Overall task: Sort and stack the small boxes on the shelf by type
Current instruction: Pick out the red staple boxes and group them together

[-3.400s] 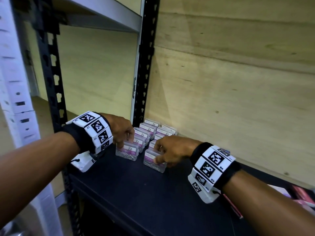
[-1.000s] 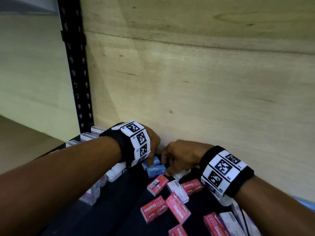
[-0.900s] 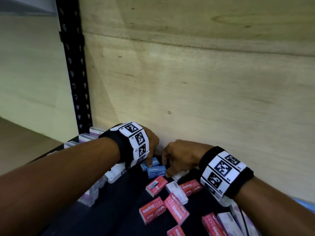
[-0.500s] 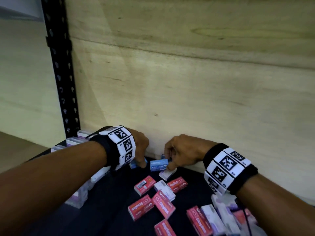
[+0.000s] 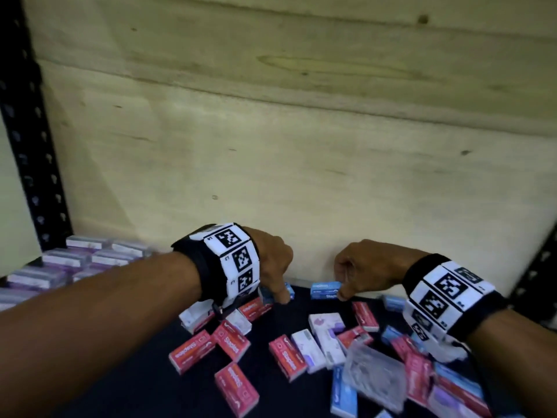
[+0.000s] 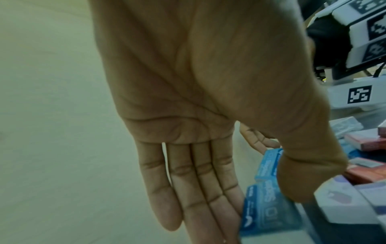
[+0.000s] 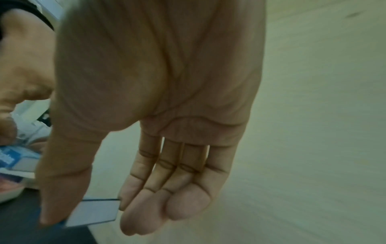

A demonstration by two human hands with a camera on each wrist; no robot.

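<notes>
Small blue staple boxes stand against the plywood back wall [image 5: 271, 146]. My left hand [image 5: 278, 297] pinches a stack of two blue boxes [image 6: 269, 213] between thumb and straight fingers; the stack [image 5: 290, 292] rests on the black shelf [image 5: 135, 387]. My right hand [image 5: 340, 292] pinches a single blue box [image 5: 325, 290] by its end, a short gap to the right of the stack. The right wrist view shows that box [image 7: 94, 213] end-on between thumb and fingertips. Red staple boxes [image 5: 193, 351] and white-and-purple boxes [image 5: 327, 336] lie scattered in front.
Rows of clear purple-labelled boxes [image 5: 75, 260] are lined up at the far left by the black upright [image 5: 30, 146]. A clear plastic case [image 5: 373, 375] lies on a mixed heap of red and blue boxes at the lower right.
Both hands left the purple boxes and came to the blue ones by the wall. In the last half second the right hand drew its blue box rightward, away from the left hand's stack.
</notes>
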